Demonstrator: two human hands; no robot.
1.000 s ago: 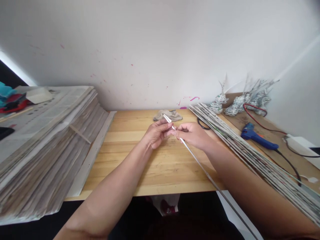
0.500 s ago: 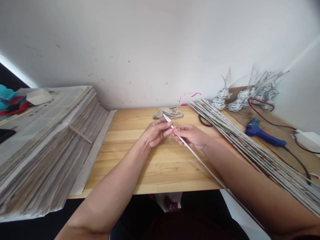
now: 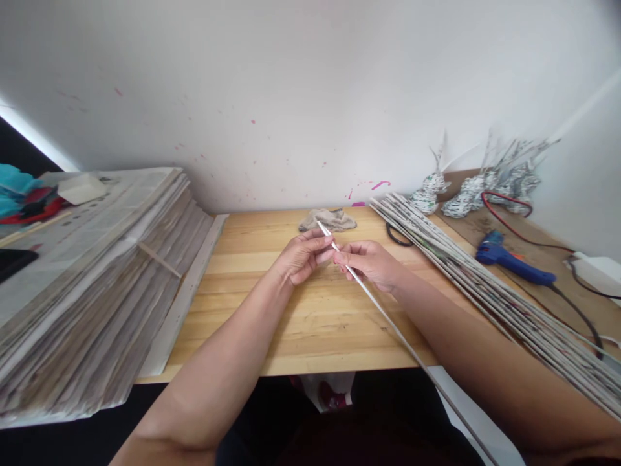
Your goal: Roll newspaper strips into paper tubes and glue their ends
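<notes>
Over the middle of the wooden table [image 3: 310, 323], my left hand [image 3: 305, 257] pinches the upper end of a long, thin white paper tube [image 3: 388, 317]. Close beside it, my right hand [image 3: 366, 262] has thumb and fingers closed round the same tube a little lower down. The tube's pointed tip sticks up past the left fingers, and its long end slants down to the right, over the table's front edge. Just behind the tip lies a crumpled grey-beige cloth [image 3: 334, 220].
Stacked newspapers [image 3: 111, 278] fill the left side. A bundle of paper tubes [image 3: 475, 285] runs along the right. Beyond it are a blue glue gun [image 3: 517, 264], cables, a white box [image 3: 599, 272] and several woven paper figures [image 3: 427, 194]. A black ring [image 3: 398, 236] lies near the bundle.
The tube's lower end has swung slightly left, away from my right forearm. Both hands keep nearly the same place and grip. The view has shifted slightly.
</notes>
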